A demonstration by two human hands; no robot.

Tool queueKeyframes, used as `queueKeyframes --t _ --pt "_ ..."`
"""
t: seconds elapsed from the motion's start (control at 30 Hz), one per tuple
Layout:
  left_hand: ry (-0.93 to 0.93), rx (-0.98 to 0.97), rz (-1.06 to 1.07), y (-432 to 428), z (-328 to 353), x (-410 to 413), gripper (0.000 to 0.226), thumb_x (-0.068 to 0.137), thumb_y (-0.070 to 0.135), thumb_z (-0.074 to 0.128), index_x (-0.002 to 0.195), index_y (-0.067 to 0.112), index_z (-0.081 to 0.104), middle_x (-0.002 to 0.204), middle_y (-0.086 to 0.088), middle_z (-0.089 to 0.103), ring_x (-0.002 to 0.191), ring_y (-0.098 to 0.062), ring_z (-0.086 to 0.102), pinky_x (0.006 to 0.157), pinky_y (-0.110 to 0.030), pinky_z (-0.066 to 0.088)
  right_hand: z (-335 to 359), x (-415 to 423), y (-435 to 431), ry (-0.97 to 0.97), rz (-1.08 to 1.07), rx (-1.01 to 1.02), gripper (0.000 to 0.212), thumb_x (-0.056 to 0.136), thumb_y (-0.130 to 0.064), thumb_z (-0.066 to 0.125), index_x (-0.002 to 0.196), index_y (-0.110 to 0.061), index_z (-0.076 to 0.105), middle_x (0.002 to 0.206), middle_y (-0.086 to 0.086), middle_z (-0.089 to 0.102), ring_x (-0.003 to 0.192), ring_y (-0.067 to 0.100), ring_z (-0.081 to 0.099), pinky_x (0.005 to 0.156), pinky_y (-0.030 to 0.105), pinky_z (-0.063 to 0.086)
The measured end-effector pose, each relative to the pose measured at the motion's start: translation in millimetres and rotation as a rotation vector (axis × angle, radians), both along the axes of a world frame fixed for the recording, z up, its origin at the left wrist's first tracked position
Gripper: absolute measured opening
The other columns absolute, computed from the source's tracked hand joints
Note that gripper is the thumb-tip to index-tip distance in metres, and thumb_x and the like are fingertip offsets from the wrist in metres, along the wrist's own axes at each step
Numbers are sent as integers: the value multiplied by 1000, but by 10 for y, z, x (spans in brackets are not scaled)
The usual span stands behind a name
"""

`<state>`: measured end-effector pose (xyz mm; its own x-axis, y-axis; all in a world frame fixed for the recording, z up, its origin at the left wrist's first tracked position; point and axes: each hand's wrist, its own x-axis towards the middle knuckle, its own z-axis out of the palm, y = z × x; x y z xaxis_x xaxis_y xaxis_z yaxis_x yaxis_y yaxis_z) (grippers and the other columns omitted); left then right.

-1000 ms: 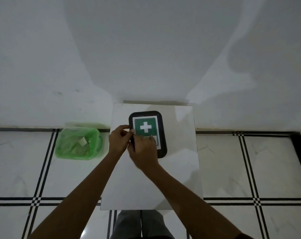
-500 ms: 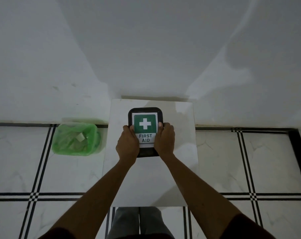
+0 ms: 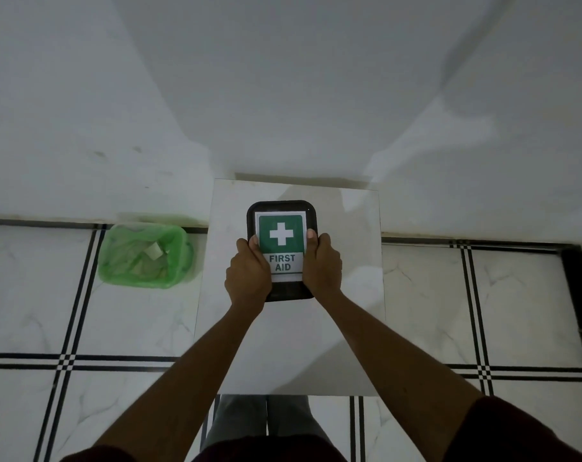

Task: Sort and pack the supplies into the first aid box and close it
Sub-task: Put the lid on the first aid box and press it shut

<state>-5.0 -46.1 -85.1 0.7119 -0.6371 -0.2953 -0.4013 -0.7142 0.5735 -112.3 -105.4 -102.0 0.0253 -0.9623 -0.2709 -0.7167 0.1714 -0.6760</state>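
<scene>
White marble table (image 3: 293,345) against a pale wall: a green lined bin (image 3: 144,256) is seen on the floor at left; the closed first aid box (image 3: 280,215) is gripped at its sides by the left hand (image 3: 248,273) and right hand (image 3: 323,266).

The left hand (image 3: 248,273) and right hand (image 3: 322,266) cover both long sides of the first aid box (image 3: 282,228), hiding its side walls and any latch. The box's contents cannot be seen under the lid. Scraps inside the green bin (image 3: 179,240) are too dim to identify. The bottom edge cuts off both sleeves.
</scene>
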Motion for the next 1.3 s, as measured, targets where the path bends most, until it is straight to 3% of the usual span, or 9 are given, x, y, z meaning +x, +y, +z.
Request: queueKeyframes --t 0.13,0.23,0.3,0.47,0.6,0.87,1.07,1.2,1.3 --pt "38 -14 6 34 51 -15 41 98 47 20 95 12 42 87 -7 57 75 -23 56 61 -32 39 -18 -78 45 -37 6 -24 37 98 -48 34 82 -16 44 76 6 60 68 21 60 59 31 52" --pt "-9 -74 7 32 69 -64 42 99 44 24 118 13 43 105 -10 52 98 -24 50 67 -35 37 -10 -88 70 2 -21 -41 38 97 -49 33 81 -18 47 77 6 61 70 21 60 61 33 53" --pt "-4 -99 39 1 68 -79 41 99 43 23 125 17 41 109 -11 51 102 -25 50 69 -36 38 32 -49 49 15 -34 -45 38 97 -49 34 81 -18 48 78 5 61 70 20 59 60 30 50" --pt "30 -122 66 -57 54 -55 38 100 43 21 109 15 44 99 -8 58 82 -21 53 68 -34 41 75 36 -13 45 -38 -38 44 97 -51 29 86 -14 49 81 5 59 73 21 59 62 34 52" --pt "42 -56 69 -4 29 -70 37 97 49 17 90 18 36 81 -7 59 70 -28 59 64 -41 53 94 16 17 63 2 16 39 98 -50 28 88 -14 42 75 1 59 64 18 58 52 25 44" --pt "15 -60 79 -2 -82 -63 48 97 49 17 87 14 47 73 -6 60 64 -25 60 59 -34 53 13 6 5 99 5 23 40 98 -49 26 85 -15 44 72 1 58 66 23 61 62 36 55" --pt "15 12 -14 -59 -17 11 36 98 42 19 92 13 39 76 -6 58 65 -24 59 56 -31 43 77 -31 -107 134 130 64 37 100 -42 23 85 -16 44 78 3 60 72 24 62 68 37 56" --pt "32 -63 99 -362 122 95 19 93 29 31 97 11 36 88 -12 55 78 -28 56 63 -38 42 181 86 -346 -36 87 7 15 96 -18 36 103 -9 45 99 12 54 94 27 56 76 38 52" --pt "81 -128 164 -473 120 98 32 98 42 23 96 13 37 86 -8 56 75 -27 57 64 -36 40 182 218 -339 -129 56 -55 35 94 -30 32 124 -15 41 113 9 48 105 22 51 83 39 52"
